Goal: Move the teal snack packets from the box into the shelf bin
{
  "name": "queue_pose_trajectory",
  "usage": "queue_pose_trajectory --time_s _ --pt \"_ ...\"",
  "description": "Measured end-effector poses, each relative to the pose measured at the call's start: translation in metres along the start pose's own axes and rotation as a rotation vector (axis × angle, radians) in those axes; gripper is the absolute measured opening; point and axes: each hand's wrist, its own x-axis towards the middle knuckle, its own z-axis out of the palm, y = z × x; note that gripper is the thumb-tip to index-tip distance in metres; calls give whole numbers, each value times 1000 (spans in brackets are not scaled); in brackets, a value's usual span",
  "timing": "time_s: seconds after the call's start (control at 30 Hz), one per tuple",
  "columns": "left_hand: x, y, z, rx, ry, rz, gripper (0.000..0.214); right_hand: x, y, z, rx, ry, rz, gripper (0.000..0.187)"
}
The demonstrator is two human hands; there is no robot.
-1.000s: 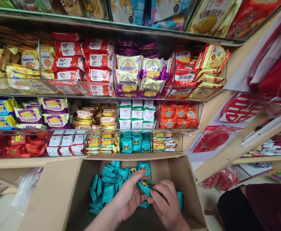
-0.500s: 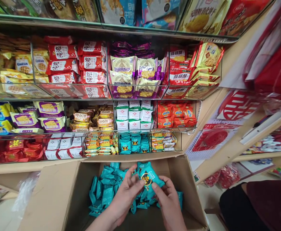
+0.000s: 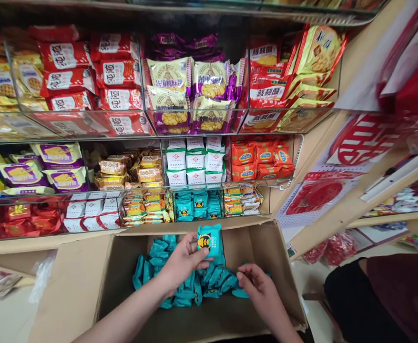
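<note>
My left hand point(image 3: 187, 259) is closed on a teal snack packet point(image 3: 211, 243) with a round black-and-gold emblem, held upright above the open cardboard box point(image 3: 283, 267). At least one more teal wrapper edge shows just under it. Lower and to the right, my right hand point(image 3: 260, 290) hangs over the box with its fingers loosely bent and nothing visible in them. Several loose teal packets point(image 3: 183, 288) lie heaped in the box, beneath and around both hands. Packets of the same teal kind point(image 3: 199, 205) stand in a bottom shelf compartment straight ahead.
Clear-fronted shelves hold red packets point(image 3: 66, 57), cream-and-purple cookie packets point(image 3: 171, 102), white packets point(image 3: 196, 164) and orange packets point(image 3: 266, 159). One box flap point(image 3: 69, 286) spreads out at left. A person's dark clothing point(image 3: 383, 295) is close by at right.
My right hand has let go of the teal packet and drawn down to the right. My left hand has raised it slightly toward the shelf and turned it. The view has shifted closer to the shelves.
</note>
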Motion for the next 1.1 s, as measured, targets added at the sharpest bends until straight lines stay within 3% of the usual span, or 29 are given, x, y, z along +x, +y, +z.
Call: queue_pose_trajectory --time_s 0.2,0.37,0.47,0.6,0.67,0.73,0.8,0.9,1.0,1.07,1.1 --pt "12 16 -3 59 -15 14 34 -5 36 -37 -275 79 -20 19" --pt "52 45 -19 250 254 340 33 -11 60 -50 -345 80 -40 15" --pt "69 55 -24 333 289 301 28 -12 62 -50 -438 68 -62 15" --pt "52 50 -5 211 79 185 21 -13 49 -36 -411 28 -71 19" --pt "34 40 16 128 -58 145 23 -13 34 -22 -176 24 -95 29" --pt "17 25 36 106 -183 115 25 -12 14 -6 130 55 -130 51" --pt "5 11 50 121 -275 85 25 -10 -8 5 280 77 -132 52" --pt "-2 7 51 305 -313 108 26 -9 -34 8 168 46 -125 31" --pt "-6 26 41 679 -286 280 54 -7 -47 3 -114 -40 -261 20" --pt "-7 44 36 940 -423 384 60 -6 -48 4 -264 -91 -389 15" --pt "-8 51 34 1051 -523 422 54 -6 -47 6 -300 -105 -434 13"
